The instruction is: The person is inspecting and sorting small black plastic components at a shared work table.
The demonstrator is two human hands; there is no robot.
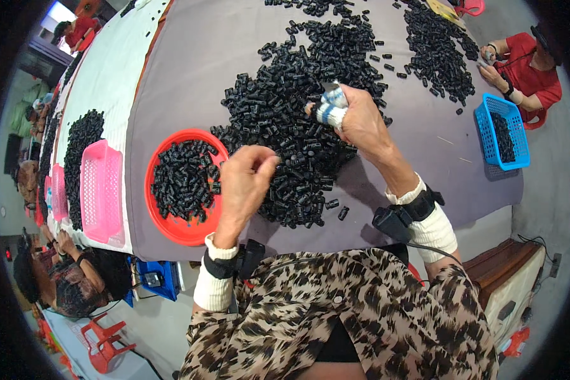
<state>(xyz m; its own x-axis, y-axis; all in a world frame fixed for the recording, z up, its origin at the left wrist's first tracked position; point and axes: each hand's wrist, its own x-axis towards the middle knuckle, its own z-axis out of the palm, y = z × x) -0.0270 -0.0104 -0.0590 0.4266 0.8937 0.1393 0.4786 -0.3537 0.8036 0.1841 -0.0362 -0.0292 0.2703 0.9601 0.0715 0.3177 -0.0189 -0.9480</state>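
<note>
A large heap of small black cylindrical plastic parts (304, 136) spreads over the cloth-covered table. My left hand (246, 183) is at the near left edge of the heap, beside a round red tray (151, 209) full of the same parts. Its thumb and fingers are curled together; whatever lies between them is hidden. Over the heap, my right hand (361, 123) is closed. A white and blue-striped wrap (331, 109) covers its thumb side, and a small grey, metal-looking edge (330, 85) shows above it. I cannot make out what the hand grips.
A second heap of black parts (437, 57) lies at the far right. A blue basket (520, 161) stands near a person in red (531, 76). At left, a pink basket (101, 190) stands on a white-covered table (111, 69), with another person (69, 278) near it. Two thin sticks lie at right.
</note>
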